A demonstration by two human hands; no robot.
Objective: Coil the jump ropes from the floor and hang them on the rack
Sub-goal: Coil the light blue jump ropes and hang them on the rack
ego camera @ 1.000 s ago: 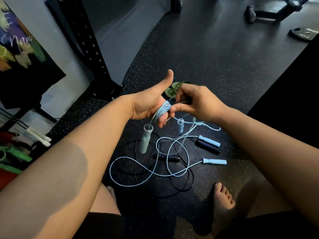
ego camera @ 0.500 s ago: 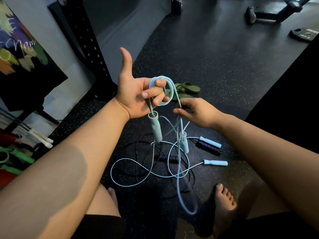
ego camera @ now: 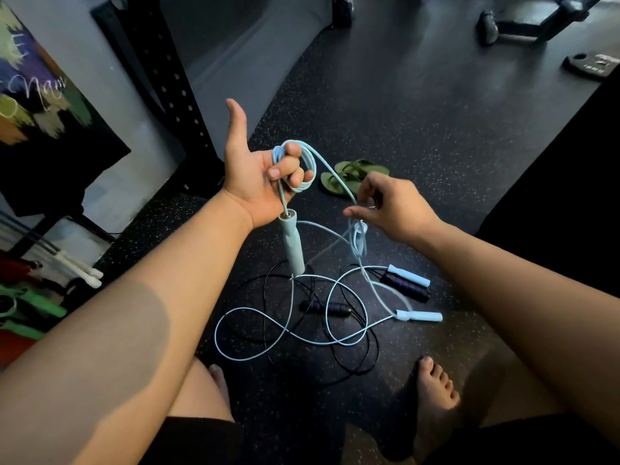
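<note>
My left hand [ego camera: 258, 176], thumb up, grips a small coil of light blue jump rope [ego camera: 303, 169] wound round its fingers. One blue-grey handle [ego camera: 292, 243] hangs below the palm. My right hand [ego camera: 391, 204] pinches the same rope further along, and its second handle [ego camera: 359, 241] dangles under the fingers. On the floor lie another light blue rope [ego camera: 268, 327] with pale blue handles [ego camera: 419, 315] and a thin black rope [ego camera: 355, 370] with dark handles [ego camera: 404, 286], tangled together. The black perforated rack upright [ego camera: 161, 58] stands at the left.
Green flip-flops [ego camera: 352, 176] lie on the black rubber floor beyond my hands. My bare feet [ego camera: 434, 387] stand close to the ropes. White-handled and green items [ego camera: 30, 303] sit at the left by a painted board. A weight plate [ego camera: 593, 67] and a bench base are far right.
My left hand turned palm-up and rose with the coil, letting the handle hang. My right hand slid along the rope, down then outward to the right; the long hanging loop has shortened.
</note>
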